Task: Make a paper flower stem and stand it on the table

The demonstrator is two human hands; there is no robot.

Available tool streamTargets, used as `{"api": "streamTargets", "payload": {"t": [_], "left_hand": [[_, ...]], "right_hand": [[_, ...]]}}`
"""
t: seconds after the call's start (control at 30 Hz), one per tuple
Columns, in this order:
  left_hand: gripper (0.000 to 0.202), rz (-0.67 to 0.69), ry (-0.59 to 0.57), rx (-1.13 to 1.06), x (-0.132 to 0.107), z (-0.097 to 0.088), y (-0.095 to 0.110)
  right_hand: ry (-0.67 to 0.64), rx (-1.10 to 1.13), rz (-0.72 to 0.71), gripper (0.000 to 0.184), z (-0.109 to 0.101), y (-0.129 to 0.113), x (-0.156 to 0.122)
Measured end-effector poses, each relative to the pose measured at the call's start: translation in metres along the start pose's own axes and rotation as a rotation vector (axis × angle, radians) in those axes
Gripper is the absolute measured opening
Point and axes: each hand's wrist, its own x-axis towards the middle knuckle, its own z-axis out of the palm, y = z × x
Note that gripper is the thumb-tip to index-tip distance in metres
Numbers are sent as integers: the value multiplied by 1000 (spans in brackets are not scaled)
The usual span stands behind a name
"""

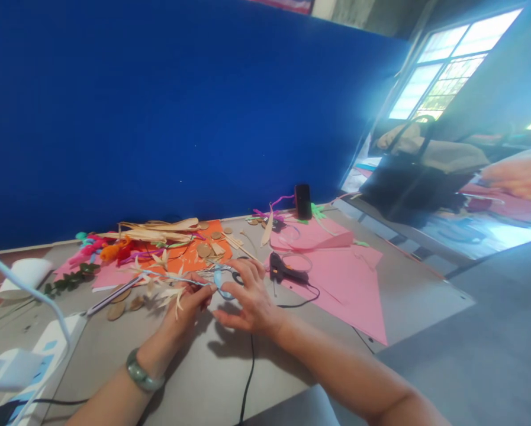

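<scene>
Between the thumb and fingers of my left hand (193, 297) is a thin, pale blue wrapped stem (176, 278), pinched near its right end. Pale straw-coloured, petal-like strips (171, 296) spread around the stem and in front of the wrist. My right hand (251, 302) is curved close by, its fingers around a light blue loop of tape (221, 279) that seems to meet the stem. The fingertip contact is partly hidden. Scissors (237, 277) with dark handles lie behind the right fingers.
A black glue gun (287, 271) rests on pink sheets (345, 290) at right, its cord crossing the table. Orange paper (194, 254), wooden discs (203, 251) and husk strips (167, 231) lie behind my hands. A power strip (56, 355) stands front left; a phone (303, 201) leans against the blue panel.
</scene>
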Motion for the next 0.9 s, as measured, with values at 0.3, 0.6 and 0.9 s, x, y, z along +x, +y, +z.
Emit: {"api": "streamTargets", "payload": {"t": [0.3,0.6,0.9], "left_hand": [[23,-95,40,-49,-4,1,11],[17,21,-12,146,-6,-4,2],[11,32,-32,123,-12,-2,10]], "right_hand": [[-11,58,75,37,2,1,0],[74,74,87,26,4,1,0],[42,11,73,13,3,-5,1]]}}
